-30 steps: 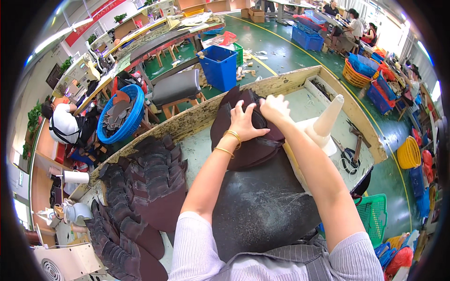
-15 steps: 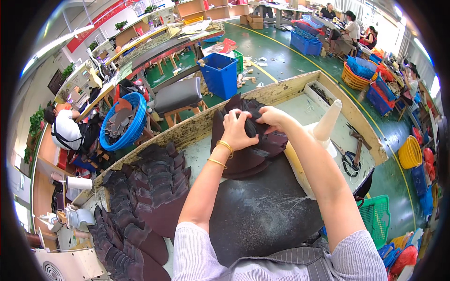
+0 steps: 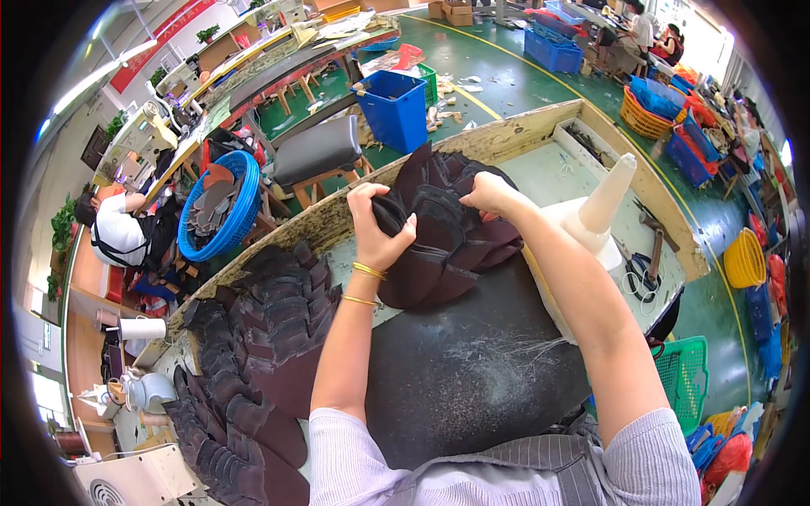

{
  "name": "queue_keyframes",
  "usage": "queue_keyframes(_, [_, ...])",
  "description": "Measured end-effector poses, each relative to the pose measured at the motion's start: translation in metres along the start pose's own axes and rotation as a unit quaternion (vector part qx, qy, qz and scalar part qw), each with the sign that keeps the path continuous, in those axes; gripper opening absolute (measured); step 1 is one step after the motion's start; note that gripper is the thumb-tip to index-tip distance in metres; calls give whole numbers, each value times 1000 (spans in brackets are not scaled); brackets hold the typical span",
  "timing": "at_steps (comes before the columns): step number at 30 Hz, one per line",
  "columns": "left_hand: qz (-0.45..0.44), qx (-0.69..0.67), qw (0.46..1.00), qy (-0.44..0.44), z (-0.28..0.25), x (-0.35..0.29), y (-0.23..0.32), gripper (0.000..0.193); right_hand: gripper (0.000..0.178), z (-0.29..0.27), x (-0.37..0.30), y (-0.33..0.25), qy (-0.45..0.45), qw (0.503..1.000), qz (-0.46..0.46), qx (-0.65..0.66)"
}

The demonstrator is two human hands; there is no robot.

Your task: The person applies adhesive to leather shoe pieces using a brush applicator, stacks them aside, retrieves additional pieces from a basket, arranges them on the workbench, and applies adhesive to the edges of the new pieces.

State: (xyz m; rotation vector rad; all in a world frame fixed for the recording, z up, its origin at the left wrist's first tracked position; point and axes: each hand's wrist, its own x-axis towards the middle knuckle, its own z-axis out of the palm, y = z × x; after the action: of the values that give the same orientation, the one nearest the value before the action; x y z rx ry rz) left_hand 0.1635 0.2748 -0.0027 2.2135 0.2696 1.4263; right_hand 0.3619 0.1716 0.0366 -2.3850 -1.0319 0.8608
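Note:
A pile of dark brown leather pieces (image 3: 439,253), overlapping like petals, lies at the far end of a scuffed black board (image 3: 472,379). My left hand (image 3: 378,232) is closed round a small folded bunch of dark leather pieces (image 3: 390,214) at the pile's left side, thumb towards me. Over the right part of the pile, my right hand (image 3: 496,194) has its fingers curled together; what they pinch, if anything, is hidden. Fanned rows of similar leather pieces (image 3: 283,358) cover the table to the left of my left forearm.
A wooden rim (image 3: 506,135) borders the table. On the right stand a white bottle with a cone nozzle (image 3: 603,211), scissors (image 3: 639,282) and a hammer (image 3: 656,244). Beyond the rim are a blue bin (image 3: 392,114), a padded stool (image 3: 316,156) and a seated person (image 3: 122,228).
My left hand has moved left and towards me, away from my right hand, with a bunch of leather pieces in it. More of the pile's middle now shows between the hands.

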Motion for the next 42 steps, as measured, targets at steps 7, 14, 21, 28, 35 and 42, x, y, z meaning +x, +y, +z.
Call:
queue_keyframes(7, [-102,164,910,-366,24,1,3,101,28,15,9,14,-46,991,-19,127])
queue_keyframes(14, [-70,127,952,-269,31,-32,-9,92,32,24,-11,-3,-62,970,-50,230])
queue_keyframes(21, [-72,161,943,-281,29,-12,14,90,39,18,-20,-4,-122,945,-34,302])
queue_keyframes(28, [-4,118,982,-146,44,-19,8,80,26,14,-2,-2,-96,980,-87,152])
queue_keyframes(35, [-18,126,959,-252,52,-1,-9,84,26,-25,8,2,18,969,-34,244])
queue_keyframes(42, [-52,95,971,-211,51,-12,-1,75,38,-2,23,19,103,977,8,-186])
